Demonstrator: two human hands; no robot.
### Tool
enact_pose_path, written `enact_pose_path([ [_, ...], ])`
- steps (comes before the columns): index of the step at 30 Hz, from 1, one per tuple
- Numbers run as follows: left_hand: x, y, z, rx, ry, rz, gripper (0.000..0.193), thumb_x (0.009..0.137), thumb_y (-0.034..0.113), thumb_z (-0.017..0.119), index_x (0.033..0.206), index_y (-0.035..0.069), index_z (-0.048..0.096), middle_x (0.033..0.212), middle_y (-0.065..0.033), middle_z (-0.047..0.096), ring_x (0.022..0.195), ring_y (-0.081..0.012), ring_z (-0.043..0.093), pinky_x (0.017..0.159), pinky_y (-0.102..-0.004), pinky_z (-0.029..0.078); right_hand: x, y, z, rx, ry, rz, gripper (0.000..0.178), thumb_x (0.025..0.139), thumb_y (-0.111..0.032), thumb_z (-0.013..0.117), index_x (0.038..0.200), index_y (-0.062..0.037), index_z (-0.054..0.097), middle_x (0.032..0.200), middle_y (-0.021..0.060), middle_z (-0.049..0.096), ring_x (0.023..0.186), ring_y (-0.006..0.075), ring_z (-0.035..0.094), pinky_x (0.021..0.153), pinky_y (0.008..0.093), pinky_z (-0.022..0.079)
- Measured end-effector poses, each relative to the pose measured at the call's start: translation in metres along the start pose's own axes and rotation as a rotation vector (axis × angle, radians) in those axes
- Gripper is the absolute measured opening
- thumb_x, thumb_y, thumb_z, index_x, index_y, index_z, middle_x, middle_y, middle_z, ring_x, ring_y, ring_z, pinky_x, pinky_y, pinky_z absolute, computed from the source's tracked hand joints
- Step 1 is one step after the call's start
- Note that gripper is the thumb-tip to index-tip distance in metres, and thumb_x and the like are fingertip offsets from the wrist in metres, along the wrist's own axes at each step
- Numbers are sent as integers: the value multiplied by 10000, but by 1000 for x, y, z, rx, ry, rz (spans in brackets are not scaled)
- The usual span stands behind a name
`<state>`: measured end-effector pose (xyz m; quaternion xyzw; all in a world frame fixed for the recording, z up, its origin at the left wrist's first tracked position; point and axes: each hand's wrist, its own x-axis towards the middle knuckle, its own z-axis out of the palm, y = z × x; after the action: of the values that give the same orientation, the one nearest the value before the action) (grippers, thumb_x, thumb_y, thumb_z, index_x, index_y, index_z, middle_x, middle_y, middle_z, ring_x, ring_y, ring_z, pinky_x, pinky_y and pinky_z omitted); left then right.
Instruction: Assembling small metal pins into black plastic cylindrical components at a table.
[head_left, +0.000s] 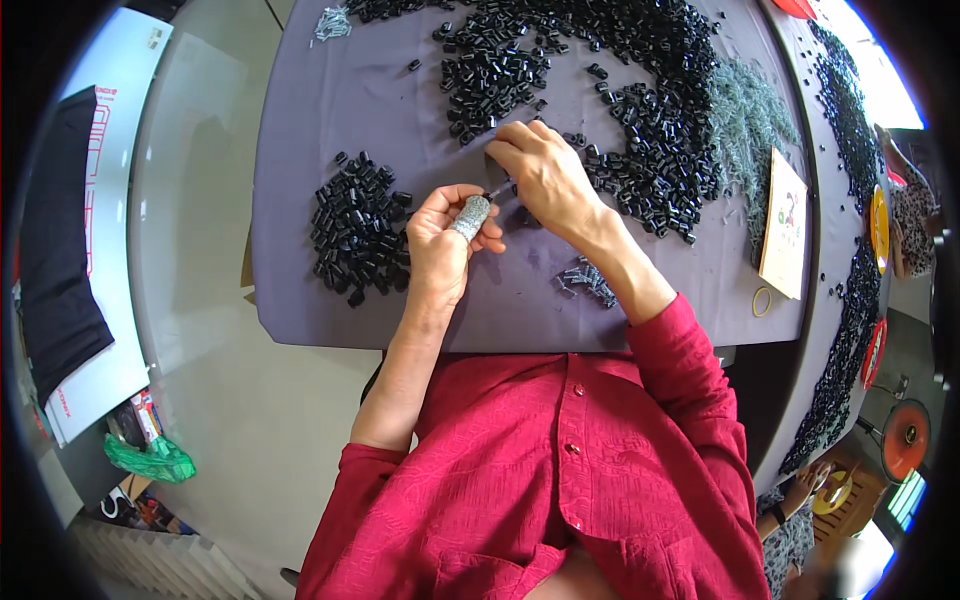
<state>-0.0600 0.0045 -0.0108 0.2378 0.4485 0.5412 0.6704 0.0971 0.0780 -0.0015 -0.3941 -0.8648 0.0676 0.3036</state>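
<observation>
Over the middle of the table my left hand (440, 245) is closed, pinching a small black plastic piece (487, 198). A silvery-grey wrap (470, 217) covers one of its digits. Just to the right, my right hand (548, 178) bends inward with its fingertips pinched on a thin, pale grey pin (503, 188) that meets the black piece. Its fingertips are partly hidden. To the left of my left hand lies a pile of black plastic pieces (358, 228). Below my right wrist is a little heap of grey pins (588, 281).
Loose black pieces (655, 140) spread over the far and right table, beside many clear-grey pins (750, 115). A printed card (783, 228) and yellow rubber band (762, 302) lie at right. Another table (800, 400) holds more black pieces; another person's hand (803, 485) shows beyond.
</observation>
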Motion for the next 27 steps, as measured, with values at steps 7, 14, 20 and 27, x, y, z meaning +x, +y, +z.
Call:
enact_pose_path([
  [7,-3,-2,4,27,1,-22,157,929,-11,551,1079,-21,594,904,-161,676,674,-184,675,600,-316,602,-3,5,-11,42,-29,172,106,758,-11,609,858,2,640,820,143,597,746,285,639,664,386,531],
  [14,-5,1,20,108,-14,-13,159,914,-45,528,1060,-25,587,895,-154,675,671,-176,671,595,-317,599,-29,-27,-43,959,48,819,182,821,5,636,997,39,672,803,67,698,705,97,652,640,245,518],
  [20,-7,-1,29,146,-57,27,166,898,-62,532,1053,-38,588,868,-131,669,661,-159,662,584,-304,593,-39,-36,-35,1001,130,826,139,840,-4,668,971,40,652,783,50,681,724,76,631,654,225,506],
  [27,-8,-2,30,222,-93,98,136,892,-95,523,998,-60,600,834,-107,659,636,-141,655,545,-288,592,-48,-40,-30,1013,143,836,126,823,2,693,944,25,672,799,45,689,732,63,623,659,222,503],
])
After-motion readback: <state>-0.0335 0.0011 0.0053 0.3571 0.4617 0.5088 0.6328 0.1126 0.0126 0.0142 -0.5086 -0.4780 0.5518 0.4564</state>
